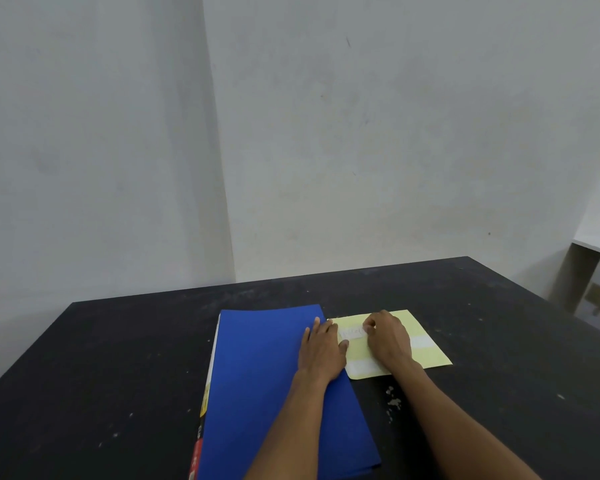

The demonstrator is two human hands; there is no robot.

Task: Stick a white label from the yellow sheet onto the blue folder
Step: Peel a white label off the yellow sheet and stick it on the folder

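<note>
The blue folder (264,375) lies closed on the black table (118,358), its long side running away from me. Right beside it lies the yellow sheet (426,355) with white labels on it. One white label (352,333) with faint writing shows between my hands. My left hand (321,351) rests flat across the folder's right edge, fingertips touching the sheet's left side. My right hand (388,337) lies on the sheet, its curled fingertips pinched at that label's right end. Whether the label is lifted off the sheet cannot be seen.
A second white label (421,341) and a third (364,367) remain on the sheet. Pale chipped spots (392,398) mark the table near my right forearm. Walls stand close behind the table. A light shelf (596,247) is at the far right.
</note>
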